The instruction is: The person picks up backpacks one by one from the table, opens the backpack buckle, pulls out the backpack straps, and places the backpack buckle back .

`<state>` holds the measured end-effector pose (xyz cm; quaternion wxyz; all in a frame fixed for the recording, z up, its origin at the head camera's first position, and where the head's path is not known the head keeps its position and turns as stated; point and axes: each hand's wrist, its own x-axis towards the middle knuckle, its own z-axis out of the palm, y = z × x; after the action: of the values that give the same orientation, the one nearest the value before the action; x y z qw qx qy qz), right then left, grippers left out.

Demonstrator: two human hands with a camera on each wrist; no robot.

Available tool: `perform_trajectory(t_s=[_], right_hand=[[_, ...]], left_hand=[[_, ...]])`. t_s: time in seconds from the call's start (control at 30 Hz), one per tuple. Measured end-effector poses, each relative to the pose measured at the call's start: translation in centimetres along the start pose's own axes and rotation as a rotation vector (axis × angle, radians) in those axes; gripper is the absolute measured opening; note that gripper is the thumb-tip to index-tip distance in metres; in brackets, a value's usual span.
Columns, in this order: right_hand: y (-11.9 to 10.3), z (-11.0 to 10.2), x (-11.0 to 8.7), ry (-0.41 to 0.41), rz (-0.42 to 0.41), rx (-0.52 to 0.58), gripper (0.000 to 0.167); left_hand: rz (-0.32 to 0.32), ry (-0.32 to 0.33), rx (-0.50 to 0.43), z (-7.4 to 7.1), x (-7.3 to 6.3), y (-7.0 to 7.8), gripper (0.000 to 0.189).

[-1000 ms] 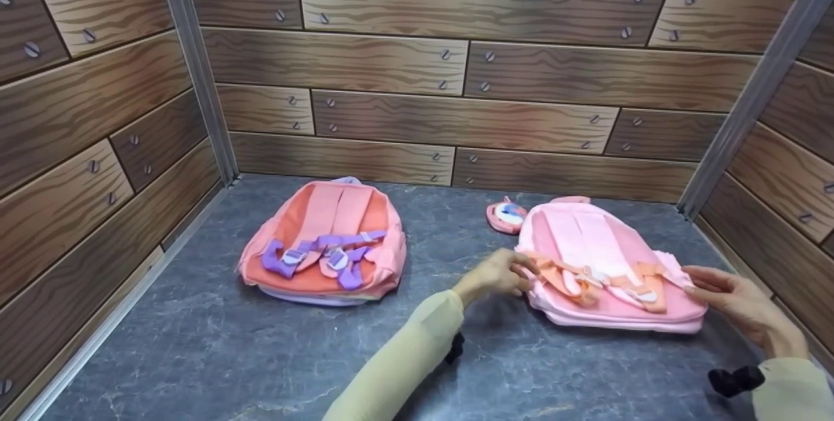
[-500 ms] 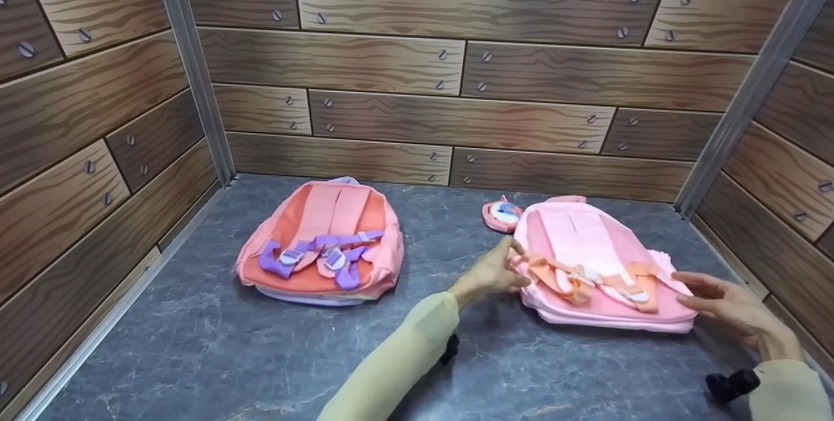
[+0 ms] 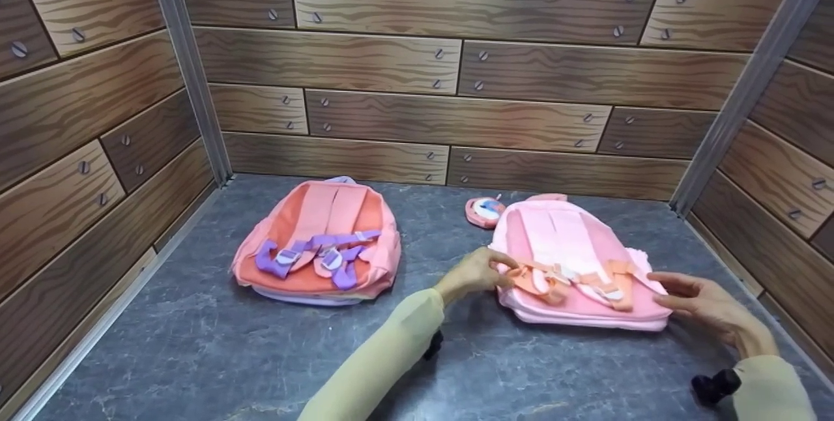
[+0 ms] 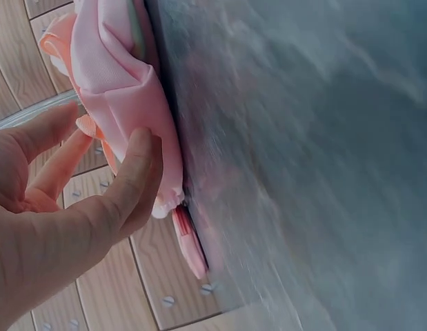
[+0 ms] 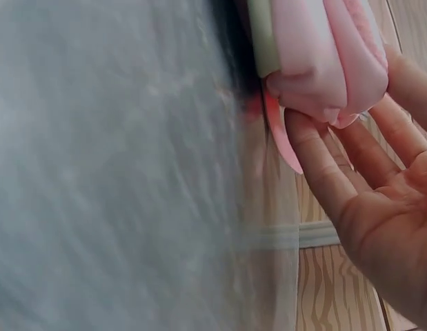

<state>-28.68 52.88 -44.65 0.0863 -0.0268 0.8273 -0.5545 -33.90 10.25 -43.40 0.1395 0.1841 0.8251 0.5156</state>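
Note:
A light pink backpack (image 3: 563, 229) lies on the dark marbled table with its shoulder-strap side up and orange webbing (image 3: 624, 287) bunched across its lower part. At its left side is my left hand (image 3: 474, 272); in the left wrist view its extended fingers (image 4: 134, 165) touch the pink fabric. My right hand (image 3: 710, 310) sits against the opposite side, palm facing the bag, and in the right wrist view its fingers (image 5: 316, 152) are extended at the bag's edge. A small round coral pouch (image 3: 485, 212) with a white and blue face rests beside the backpack's upper left.
On the left lies a second, coral backpack (image 3: 319, 219) with purple straps (image 3: 355, 255), also strap side up. Wood-print panels (image 3: 378, 59) wall the table at the back and both sides, joined by grey metal corner posts (image 3: 189, 62).
The pink backpack has slid left across the table between my hands, and the round pouch has shifted left with it. Both hands have moved left too. The coral backpack stays in place.

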Motion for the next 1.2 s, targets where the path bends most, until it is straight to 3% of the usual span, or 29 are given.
perform_trajectory(t_s=[0.17,0.5,0.7,0.87,1.2], right_hand=[[-0.3,0.6,0.1,-0.035,-0.01,0.062,0.036],[-1.0,2.0,0.6,-0.021,0.022,-0.08,0.06],[-1.6,3.3,1.1,-0.041,0.017,-0.055,0.06],[-2.0,4.1,1.5,-0.051,0.013,-0.076,0.063],[-3.1,6.0,2.2,-0.094,-0.054,-0.13,0.062]], left_hand=[[-0.001,0.007,0.044,-0.7,-0.4,-0.4,0.035],[0.008,-0.007,0.137,-2.1,-1.2,-1.1,0.036],[0.031,-0.006,0.2,-3.4,-1.7,-1.6,0.037],[0.025,-0.01,0.19,-4.4,-2.2,-2.0,0.037],[0.023,-0.008,0.279,-6.7,-3.0,-2.5,0.037]])
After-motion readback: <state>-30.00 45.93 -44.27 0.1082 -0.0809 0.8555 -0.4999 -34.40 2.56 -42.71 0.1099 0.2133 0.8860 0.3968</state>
